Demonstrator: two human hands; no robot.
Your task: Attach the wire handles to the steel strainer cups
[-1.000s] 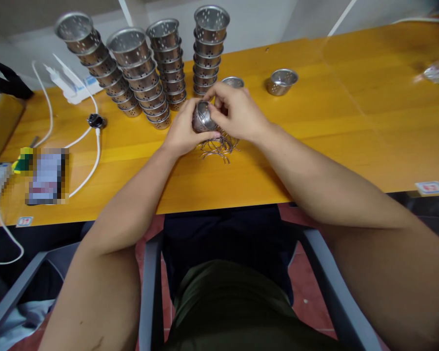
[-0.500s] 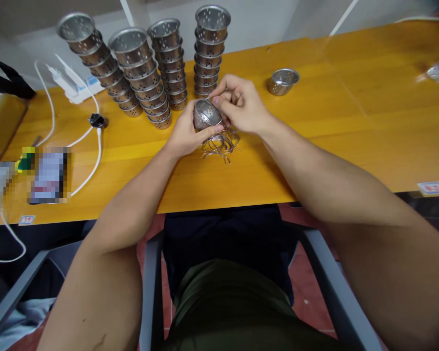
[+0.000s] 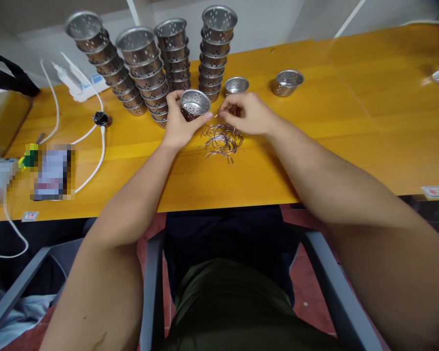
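Left hand (image 3: 179, 126): clasps a perforated cup (image 3: 195, 103)
Right hand (image 3: 249, 115): fingers curled, any grip unclear
Forearms (image 3: 146, 185): across worktop's (image 3: 237, 183) front edge

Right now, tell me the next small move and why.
I'd likely bring the right hand down to the loose, thin, curved metal wires: it is close beside them, and the left hand holds a round, perforated, silver metal cup mouth up. Whether it already pinches something is unclear.

Soft, fairly even indoor light; pale highlights fleck the held cup (image 3: 195, 105) toward eleven. Dark clothing (image 3: 230, 307) at six swallows detail — the nine-o'clock phone (image 3: 52, 170) is pixelated — and the two-o'clock corner blurs, darkened.
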